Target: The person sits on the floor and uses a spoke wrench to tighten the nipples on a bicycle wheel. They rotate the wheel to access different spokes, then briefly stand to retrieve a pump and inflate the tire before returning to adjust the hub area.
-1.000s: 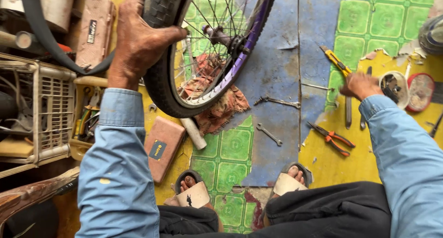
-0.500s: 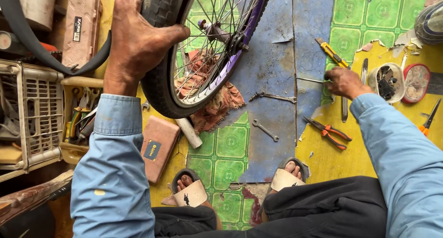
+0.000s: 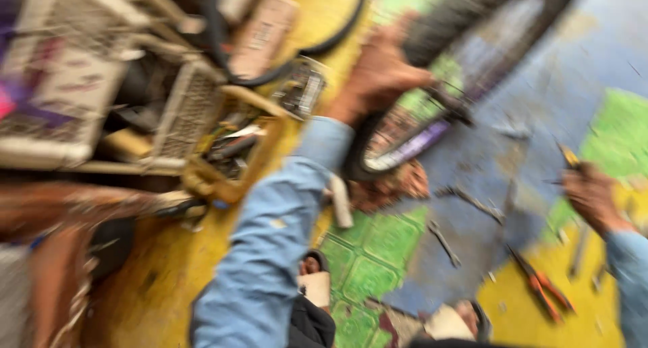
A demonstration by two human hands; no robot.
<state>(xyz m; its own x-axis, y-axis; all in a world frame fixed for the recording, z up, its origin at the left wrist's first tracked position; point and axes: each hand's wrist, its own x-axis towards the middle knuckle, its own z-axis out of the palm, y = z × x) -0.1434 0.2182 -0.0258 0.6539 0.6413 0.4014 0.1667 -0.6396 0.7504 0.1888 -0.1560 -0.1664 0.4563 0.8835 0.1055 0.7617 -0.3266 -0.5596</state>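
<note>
- Our left hand (image 3: pixel 378 74) is clenched over the tyre of the bicycle wheel (image 3: pixel 432 98), at about twelve o'clock in the head view. The wheel stands tilted on the floor mat (image 3: pixel 378 253), its lower rim resting just above a reddish rag (image 3: pixel 391 186).
- Our right hand (image 3: pixel 594 196) sits at three o'clock, down among the tools, with a yellow-handled tool (image 3: pixel 570 155) poking out beside it. The picture is too smeared for us to tell whether that hand grips the tool or only rests by it.
- We judge the wheel could roll or tip, since only one hand steadies it and it leans on a soft rag rather than firm ground.
- If it tips toward three o'clock, it may land on the wrenches (image 3: pixel 466 199) lying loose on the blue patch, and spokes could bend.
- The red pliers (image 3: pixel 543 290) at five o'clock lie close to our sandalled feet (image 3: pixel 314 277); a shift of the legs could kick them away or jab a toe.
- The head is plainly swinging, so we are reaching without a steady look; the right hand could grab a wrong or sharp tool.
- The crates (image 3: pixel 101 85) at ten o'clock crowd the wheel's left side, so a slip that way could snag the tyre.
</note>
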